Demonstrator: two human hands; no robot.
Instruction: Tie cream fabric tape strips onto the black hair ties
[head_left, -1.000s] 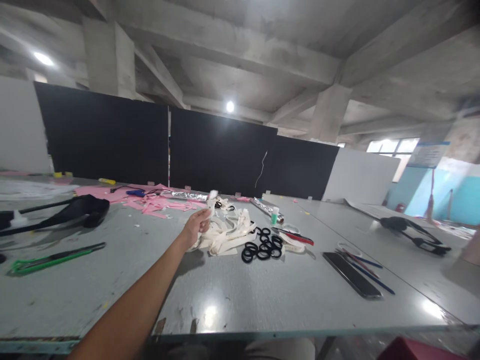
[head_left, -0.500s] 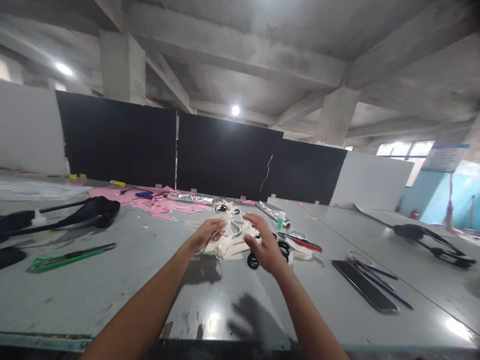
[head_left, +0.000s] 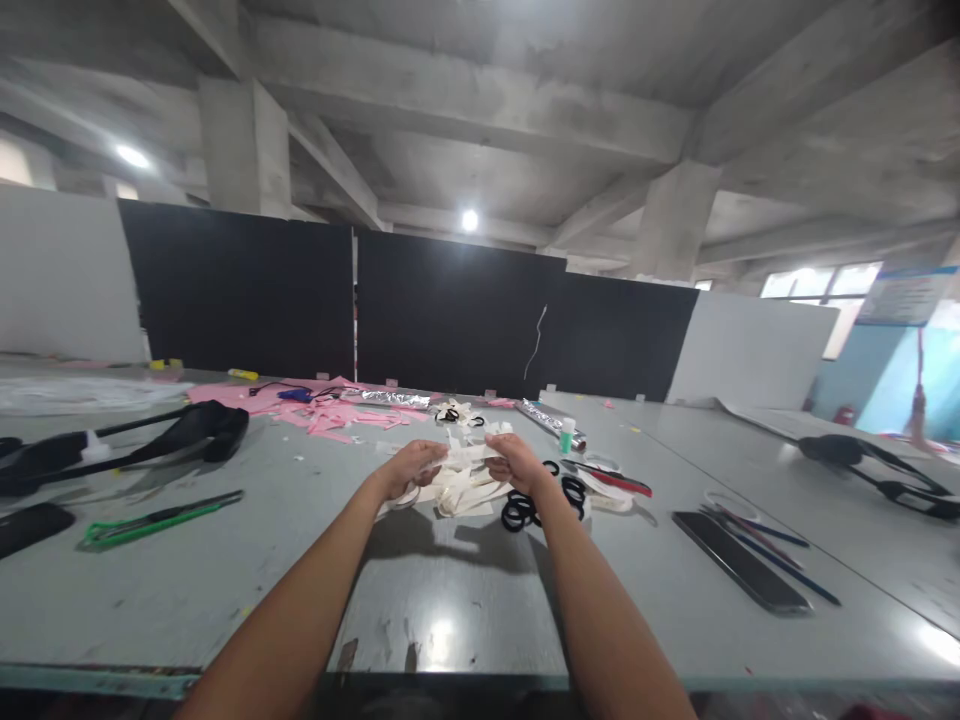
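Between my two hands a white paper strip (head_left: pixel 466 455) is stretched, one end in each. My left hand (head_left: pixel 409 470) pinches its left end, and my right hand (head_left: pixel 517 463) is closed on its right end. Below them lies a heap of cream-white strips (head_left: pixel 461 492) on the grey table. Several black rings (head_left: pixel 517 512), which look like scissor handles or bands, lie beside the heap under my right wrist. A red and black cutter (head_left: pixel 615 480) rests just to the right.
A green glue stick (head_left: pixel 567 436) stands behind the cutter, near a foil roll (head_left: pixel 551 420). Pink paper scraps (head_left: pixel 330 415) spread at the back left. A green utility knife (head_left: pixel 161 522) lies left; a dark phone (head_left: pixel 739 562) and pens (head_left: pixel 784 565) lie right.
My right hand, open with fingers spread before, has closed on the white strip's right end. The strip is now held taut between both hands. The view has shifted slightly.
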